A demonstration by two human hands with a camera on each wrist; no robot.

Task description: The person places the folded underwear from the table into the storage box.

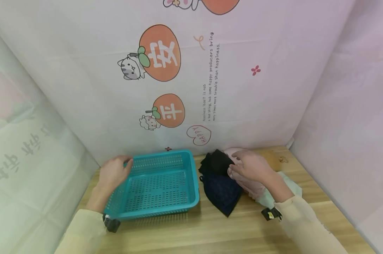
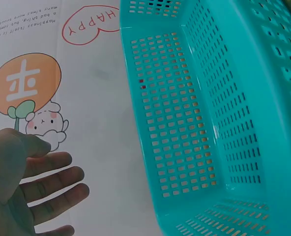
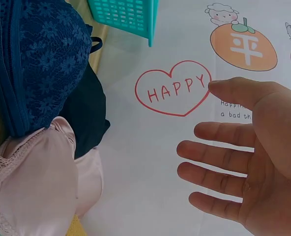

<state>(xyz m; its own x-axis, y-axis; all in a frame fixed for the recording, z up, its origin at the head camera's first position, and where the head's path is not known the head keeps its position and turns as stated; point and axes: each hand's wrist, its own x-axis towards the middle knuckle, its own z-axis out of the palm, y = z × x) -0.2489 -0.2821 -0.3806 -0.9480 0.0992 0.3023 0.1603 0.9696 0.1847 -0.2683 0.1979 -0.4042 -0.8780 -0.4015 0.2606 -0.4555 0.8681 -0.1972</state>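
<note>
My left hand hovers over the back left corner of a teal plastic basket. In the left wrist view its fingers are spread and loosely bent, apart from the basket and holding nothing. My right hand is above a group of garments, its fingers extended with nothing in them. Under and beside it lie a pink lace-trimmed bra, a navy floral lace bra and a black garment. Pale green fabric shows partly beneath my right forearm.
A white printed sheet rises behind the wooden table, and more sheets close in both sides. Something yellow-tan lies at the back right beside the pink bra. The basket stands left of the garments.
</note>
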